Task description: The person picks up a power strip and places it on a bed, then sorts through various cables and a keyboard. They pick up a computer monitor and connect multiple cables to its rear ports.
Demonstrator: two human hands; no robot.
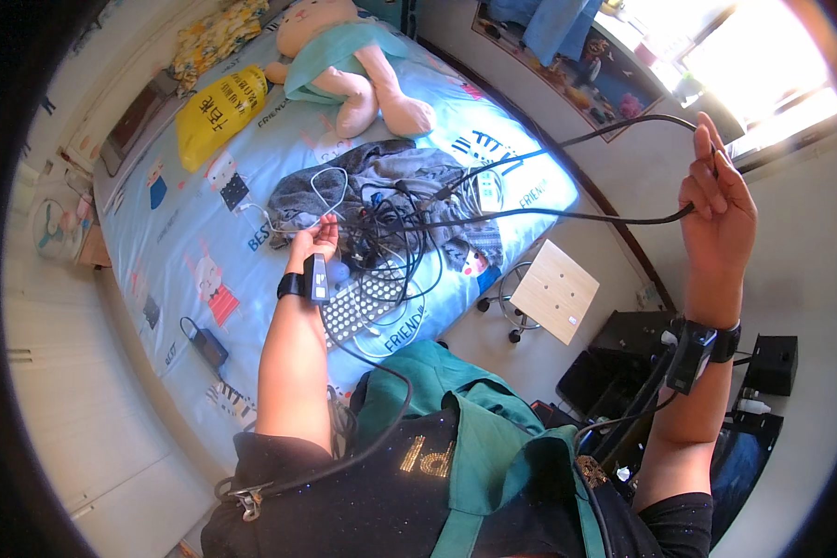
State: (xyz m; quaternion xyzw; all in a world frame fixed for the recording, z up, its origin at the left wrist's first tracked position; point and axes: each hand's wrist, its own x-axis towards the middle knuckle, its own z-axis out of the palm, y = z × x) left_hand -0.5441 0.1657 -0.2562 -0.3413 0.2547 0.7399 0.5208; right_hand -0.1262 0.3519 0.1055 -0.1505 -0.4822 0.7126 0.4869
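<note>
One head-worn fisheye view, straight down (close) over the bed and raised forearms.

A home bedroom: a bed with cartoon sheet and plush rabbit.

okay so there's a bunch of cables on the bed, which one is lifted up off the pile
The thick black cable. The right hand holds it raised, so it stretches taut from the tangle of cables, which lies on the bed by the left hand.

Left hand reaches far forward, arm straight, fingers curled. Right hand is raised at right, fingers pinched shut.
</note>
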